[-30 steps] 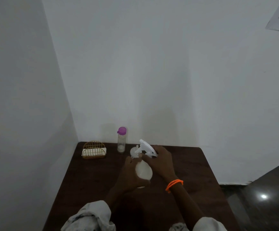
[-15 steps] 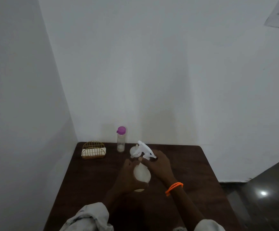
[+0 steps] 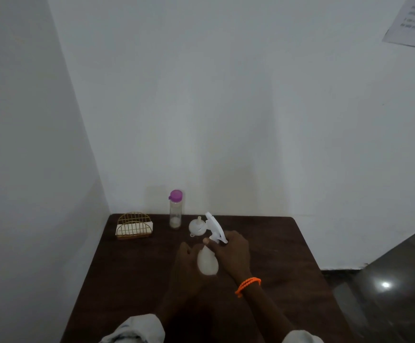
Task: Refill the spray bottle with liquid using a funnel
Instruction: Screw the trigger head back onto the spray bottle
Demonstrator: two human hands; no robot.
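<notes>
A small white spray bottle (image 3: 207, 262) stands mid-table between both hands. My left hand (image 3: 185, 264) wraps round its body from the left. My right hand (image 3: 231, 252) grips the neck just under the white trigger head (image 3: 215, 226), thumb tip at the collar. A white funnel (image 3: 197, 227) lies upside down on the table just behind the bottle, spout up. Further back stands a clear bottle with a purple cap (image 3: 175, 210), a little pale liquid at its bottom.
A gold wire holder with white napkins (image 3: 134, 226) sits at the back left of the dark wooden table (image 3: 127, 280). White walls close the back and left. The table's right edge drops to a dark floor (image 3: 399, 293).
Both hands and the spray bottle have drifted slightly nearer me. The trigger head has tilted and turned a little under my right hand.
</notes>
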